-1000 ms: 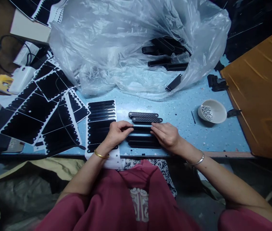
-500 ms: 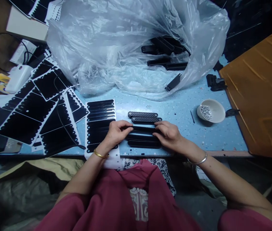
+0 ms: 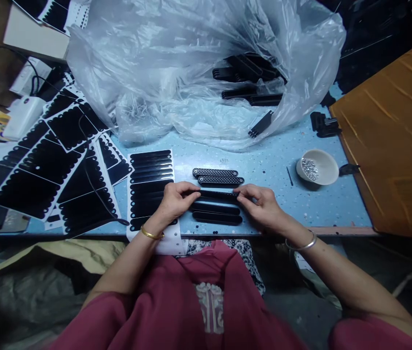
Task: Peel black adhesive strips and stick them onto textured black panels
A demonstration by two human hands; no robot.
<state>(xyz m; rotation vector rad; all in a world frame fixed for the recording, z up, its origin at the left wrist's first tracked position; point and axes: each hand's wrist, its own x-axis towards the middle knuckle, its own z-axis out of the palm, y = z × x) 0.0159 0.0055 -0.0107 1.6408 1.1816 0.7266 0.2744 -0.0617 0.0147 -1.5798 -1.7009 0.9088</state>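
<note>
A slim black bar stretches between my two hands just over the table. My left hand pinches its left end between thumb and fingers. At the other end, the thumb and fingertips of my right hand close on it. Nearer to me lie a smooth black bar and a second smooth bar, side by side. Just beyond my fingers are two black bars with a crosshatched face and small metal dots at the ends. Left of these lies a white sheet of black adhesive-looking strips, partly under my left wrist.
A large clear plastic bag with more black bars fills the back. Several black-and-white sheets pile up at left. A white bowl of small silvery pieces stands at right, near a brown-orange box.
My right thumb has moved up from beside the lower bars to the held bar's right end. My left hand keeps its pinch. The whole view has shifted slightly.
</note>
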